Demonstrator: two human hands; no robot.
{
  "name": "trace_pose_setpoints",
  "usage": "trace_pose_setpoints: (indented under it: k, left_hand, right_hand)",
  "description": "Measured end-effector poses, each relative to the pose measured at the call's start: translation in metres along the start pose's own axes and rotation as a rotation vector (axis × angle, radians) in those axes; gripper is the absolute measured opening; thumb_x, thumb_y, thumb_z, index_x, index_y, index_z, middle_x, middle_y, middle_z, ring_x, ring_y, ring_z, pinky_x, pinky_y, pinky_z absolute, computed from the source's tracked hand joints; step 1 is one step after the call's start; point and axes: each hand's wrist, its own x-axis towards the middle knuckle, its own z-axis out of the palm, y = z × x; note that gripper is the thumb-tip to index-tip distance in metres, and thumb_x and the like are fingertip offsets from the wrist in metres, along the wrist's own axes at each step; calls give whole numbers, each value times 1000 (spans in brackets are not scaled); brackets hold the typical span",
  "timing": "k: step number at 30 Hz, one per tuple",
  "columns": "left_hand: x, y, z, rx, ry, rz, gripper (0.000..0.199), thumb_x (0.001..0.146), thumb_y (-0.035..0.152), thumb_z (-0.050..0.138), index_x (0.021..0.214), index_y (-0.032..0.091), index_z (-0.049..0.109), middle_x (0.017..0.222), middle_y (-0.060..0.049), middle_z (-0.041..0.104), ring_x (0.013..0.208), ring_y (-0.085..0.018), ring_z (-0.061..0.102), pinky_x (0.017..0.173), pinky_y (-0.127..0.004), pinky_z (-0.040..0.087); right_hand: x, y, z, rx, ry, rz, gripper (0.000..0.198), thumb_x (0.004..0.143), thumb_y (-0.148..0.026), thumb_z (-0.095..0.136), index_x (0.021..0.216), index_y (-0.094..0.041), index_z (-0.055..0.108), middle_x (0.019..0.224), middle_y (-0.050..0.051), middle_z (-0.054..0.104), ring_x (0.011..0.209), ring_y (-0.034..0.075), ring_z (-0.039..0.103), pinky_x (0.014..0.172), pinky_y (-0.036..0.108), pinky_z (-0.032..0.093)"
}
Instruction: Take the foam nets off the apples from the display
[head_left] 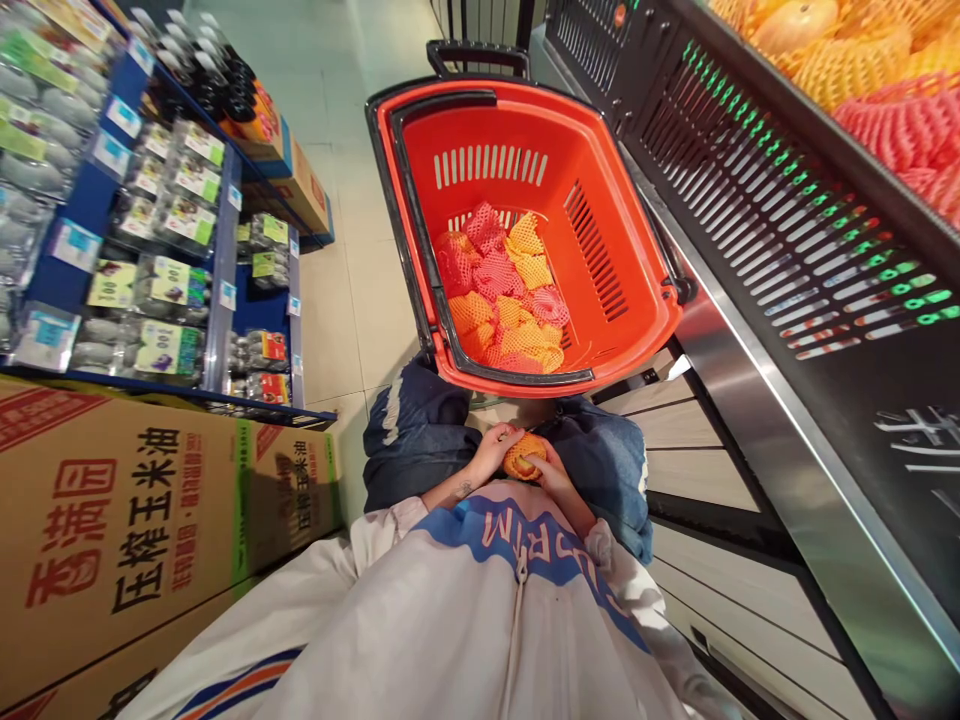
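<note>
While you hold the orange (523,457) low against your chest, just below the near rim of the basket (525,380), both hands share the load: your left hand (491,450) curls round its left side and your right hand (553,472) closes on its right, fingers pressed against the fruit from both sides. Whether you are peeling a net off it or only cradling it I cannot tell; the fingers hide most of it.

What could go wrong, as I judge it: the fruit is round and your hold looks light and fingertip-heavy, so if one hand lets go to tug at the wrapping, it may roll out and drop past your knees to the floor (352,300) on the basket's left. The basket itself stands close in front of your knees; a knock from your legs could shove it against the display case (750,330) on its right. Lifting the fruit over the near rim could also catch the black handle (420,290) lying along the basket's edge.

As for its look: what shows is orange, rounded, about palm-filling, with a slightly mottled, perhaps netted surface. Inside the basket, a heap of foam nets (506,300), red, pink and yellow-orange, covers the bottom. More netted fruit (862,60) sits on the shelf above the case, beyond the basket's far right corner.
</note>
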Motion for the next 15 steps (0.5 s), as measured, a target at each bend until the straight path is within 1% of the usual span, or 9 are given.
trace_pose_setpoints:
  k: [3,6,8,11,13,15]
  left_hand:
    - [0,5,-3,-89,12,-43,51,68,65,74,68,18,55,63,2,53,58,-12,46,60,-26,38]
    - [1,8,-5,-141,5,-98,52,66,65,76,68,18,54,58,4,50,52,-9,41,54,-25,31]
    - [1,9,-5,-162,-31,-141,53,64,63,80,65,17,54,54,4,48,47,-8,36,50,-24,25]
    - [-1,13,-2,-197,-96,-200,52,63,60,82,64,15,57,53,3,49,44,-6,31,47,-24,18]
    - [-2,15,0,-229,-122,-230,50,63,58,83,68,15,60,52,4,47,43,-4,27,45,-24,16]
    - [-4,18,1,-269,-120,-239,48,61,54,86,75,15,63,52,7,45,43,-4,26,44,-23,16]
  right_hand:
    - [-1,-2,0,19,-25,-33,29,84,-21,74,110,-15,65,106,6,69,96,20,67,85,39,57]
    - [0,-2,-1,72,-6,-33,28,86,-23,72,112,-15,65,108,7,69,95,20,67,85,39,57]
    - [0,-3,-2,119,31,-19,28,89,-27,69,114,-15,64,108,7,70,94,20,68,84,39,57]
    - [3,-4,-4,178,83,15,28,93,-36,64,112,-14,64,106,8,70,93,20,69,83,39,57]
    - [4,-6,-4,202,103,30,31,95,-41,61,110,-14,65,105,8,71,91,20,69,82,39,57]
    - [5,-8,-4,216,116,36,33,96,-44,59,110,-14,65,105,8,71,90,19,69,80,38,58]
